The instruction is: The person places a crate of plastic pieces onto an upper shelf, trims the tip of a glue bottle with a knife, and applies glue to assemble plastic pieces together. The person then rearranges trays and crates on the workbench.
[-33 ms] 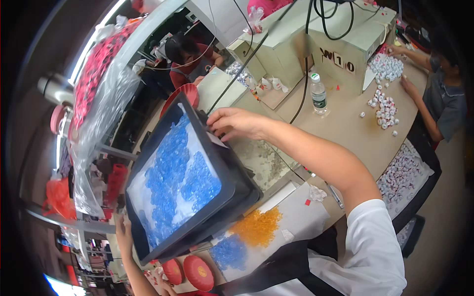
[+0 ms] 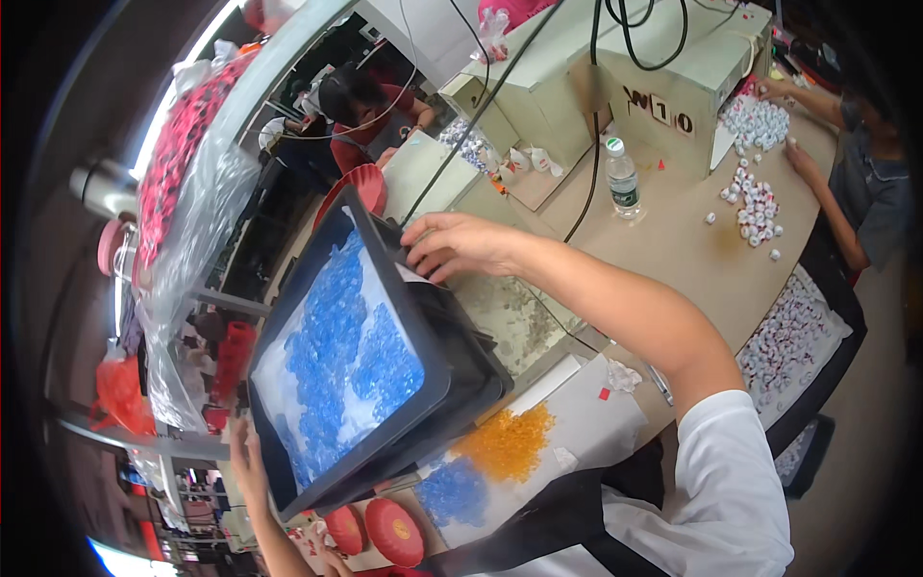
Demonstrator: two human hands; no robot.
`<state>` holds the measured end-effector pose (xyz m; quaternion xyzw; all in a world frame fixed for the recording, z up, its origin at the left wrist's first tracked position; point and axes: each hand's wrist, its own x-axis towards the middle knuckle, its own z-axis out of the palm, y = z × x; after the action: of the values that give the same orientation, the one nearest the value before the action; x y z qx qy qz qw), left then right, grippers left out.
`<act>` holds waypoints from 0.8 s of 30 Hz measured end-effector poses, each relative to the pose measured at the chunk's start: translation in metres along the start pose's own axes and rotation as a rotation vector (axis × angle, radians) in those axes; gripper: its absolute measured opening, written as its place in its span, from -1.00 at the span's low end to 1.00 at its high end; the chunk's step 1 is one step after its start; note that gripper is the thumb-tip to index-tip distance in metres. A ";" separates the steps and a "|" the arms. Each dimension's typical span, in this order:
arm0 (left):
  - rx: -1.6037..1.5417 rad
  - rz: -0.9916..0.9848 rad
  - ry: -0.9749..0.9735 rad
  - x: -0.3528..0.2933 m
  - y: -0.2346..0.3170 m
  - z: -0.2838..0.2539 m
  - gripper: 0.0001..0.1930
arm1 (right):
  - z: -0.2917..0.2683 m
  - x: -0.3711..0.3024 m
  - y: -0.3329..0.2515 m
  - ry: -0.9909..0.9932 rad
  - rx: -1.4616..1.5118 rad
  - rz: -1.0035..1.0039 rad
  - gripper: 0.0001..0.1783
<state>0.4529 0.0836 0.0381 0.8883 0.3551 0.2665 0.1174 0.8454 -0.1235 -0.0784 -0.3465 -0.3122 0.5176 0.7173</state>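
A black tray (image 2: 437, 377) lined with white sheeting holds a spread of small clear blue pieces (image 2: 332, 332). It sits tilted in view on top of another black tray or bin (image 2: 481, 389). On its right side wall, my right hand (image 2: 460, 246) has its fingers bent against the edge, beside a white slip. My left hand (image 2: 250, 469) lies along the opposite outer side near the lower left corner, its fingers pointing up; its palm is partly hidden. On the worktop just below are a heap of orange pieces (image 2: 508, 440) and a blue heap (image 2: 452, 492).
Red dishes (image 2: 393, 532) lie near the front. A water bottle (image 2: 622, 180) stands by a beige cabinet (image 2: 673, 91) with dangling black cables. At right, a co-worker's hands (image 2: 803, 159) are near small white pieces (image 2: 755, 207). Another person (image 2: 370, 111) sits beyond the tray.
Nearly the same moment. The view has shifted slightly, and my right hand's fingers sit slightly differently at the tray's edge. Both hands stay at the tray.
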 end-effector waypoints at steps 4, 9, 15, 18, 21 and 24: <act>0.263 0.684 -0.104 -0.059 0.137 0.044 -0.59 | -0.012 -0.007 0.007 -0.134 0.015 0.026 -0.69; 0.223 0.569 0.019 -0.077 0.128 0.080 -0.80 | -0.018 0.006 0.015 -0.082 -0.117 -0.039 -0.63; 0.292 0.694 0.103 -0.071 0.118 0.065 -0.78 | 0.007 0.008 -0.011 -0.173 -0.170 0.038 -0.55; 0.223 0.734 0.036 -0.067 0.117 0.070 -0.75 | 0.006 0.000 -0.012 -0.127 -0.165 0.136 -0.75; 0.183 0.658 -0.008 -0.072 0.117 0.074 -0.73 | 0.003 -0.002 -0.014 -0.127 -0.204 0.119 -0.72; 0.198 0.636 -0.036 -0.079 0.114 0.071 -0.66 | 0.004 0.002 -0.016 -0.163 -0.303 0.068 -0.78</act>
<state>0.5092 -0.0548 -0.0068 0.9663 0.0822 0.2384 -0.0520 0.8512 -0.1241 -0.0631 -0.4179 -0.4321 0.5148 0.6112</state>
